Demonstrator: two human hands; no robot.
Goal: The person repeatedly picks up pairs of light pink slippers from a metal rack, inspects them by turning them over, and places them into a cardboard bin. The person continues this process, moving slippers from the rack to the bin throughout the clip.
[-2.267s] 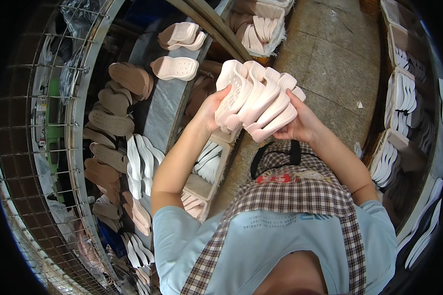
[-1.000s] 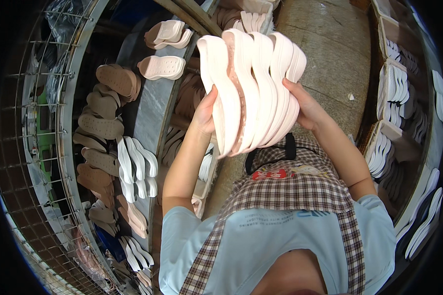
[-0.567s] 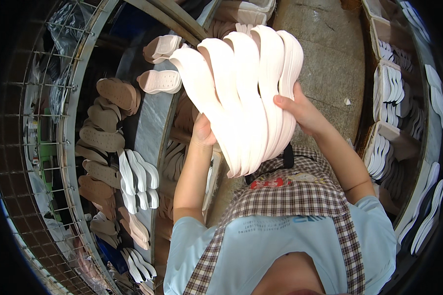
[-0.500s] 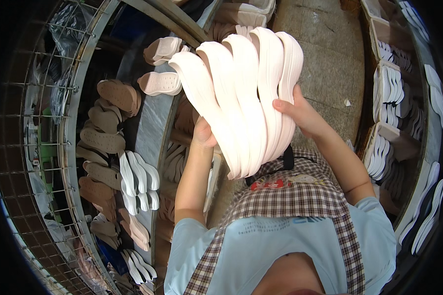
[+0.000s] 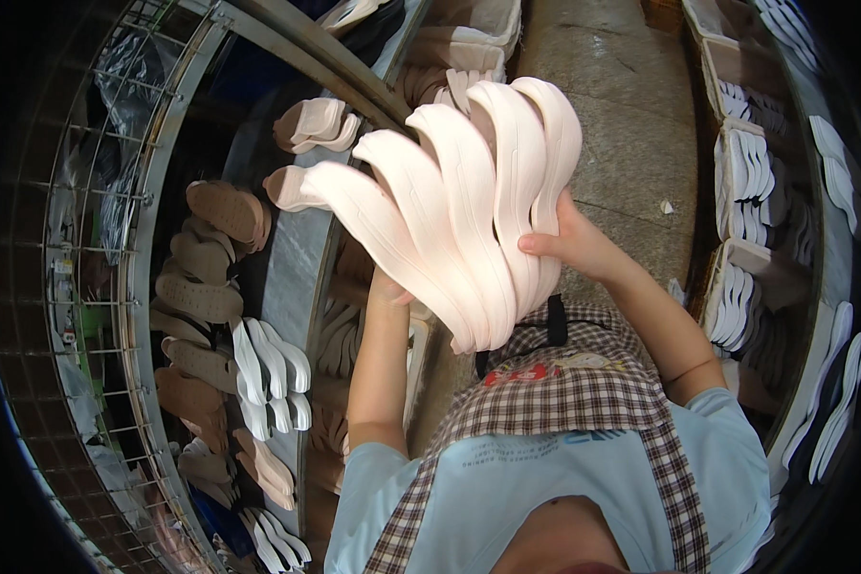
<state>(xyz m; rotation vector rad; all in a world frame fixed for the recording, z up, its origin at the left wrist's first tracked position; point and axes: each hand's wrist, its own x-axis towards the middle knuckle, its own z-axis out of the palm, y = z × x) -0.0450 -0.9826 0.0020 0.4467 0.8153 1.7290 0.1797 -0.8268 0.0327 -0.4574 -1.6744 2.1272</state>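
Observation:
Several pale pink shoe soles (image 5: 464, 206) are held up in front of my apron, bunched at the near end and fanned out at the far end. My right hand (image 5: 572, 241) grips the fan's right edge, its thumb lying across the outer soles. Beneath the lower left side, my left hand (image 5: 392, 289) holds the bunch, most of its fingers hidden by the soles. Just left of the fan's far end, another pale sole (image 5: 295, 188) lies on the grey table (image 5: 299, 253), partly covered by the held ones.
Brown soles (image 5: 201, 298) and white soles (image 5: 270, 359) lie in stacks at the left, beside a wire mesh rack (image 5: 148, 201). To the right, lined baskets (image 5: 748, 253) hold white and dark soles. A concrete floor (image 5: 631, 124) runs between.
The held soles have spread into a wider fan, their far ends tipping down and to the left. My left hand has dropped slightly and more of it is hidden. Both hands keep their hold.

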